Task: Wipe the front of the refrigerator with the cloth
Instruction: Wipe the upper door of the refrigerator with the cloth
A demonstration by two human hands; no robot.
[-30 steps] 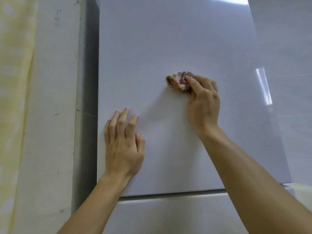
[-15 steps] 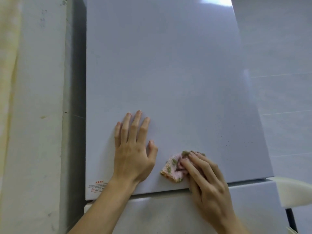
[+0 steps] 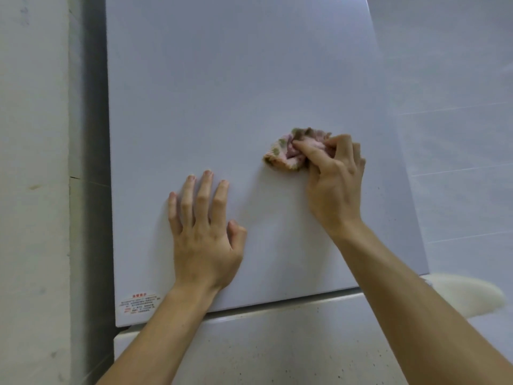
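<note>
The right hand (image 3: 336,187) pinched the bunched cloth (image 3: 288,154) against the fridge (image 3: 236,79), right of centre; the left hand (image 3: 205,234) lay flat, fingers straight, lower left. The small, soft, knobbly wad might slip from the fingers on that smooth, glossy panel, or miss patches

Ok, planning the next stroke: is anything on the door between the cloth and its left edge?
Straight left, nothing visible. The left hand lies flat on the door just below that line; the right hand grips the cloth.
</note>
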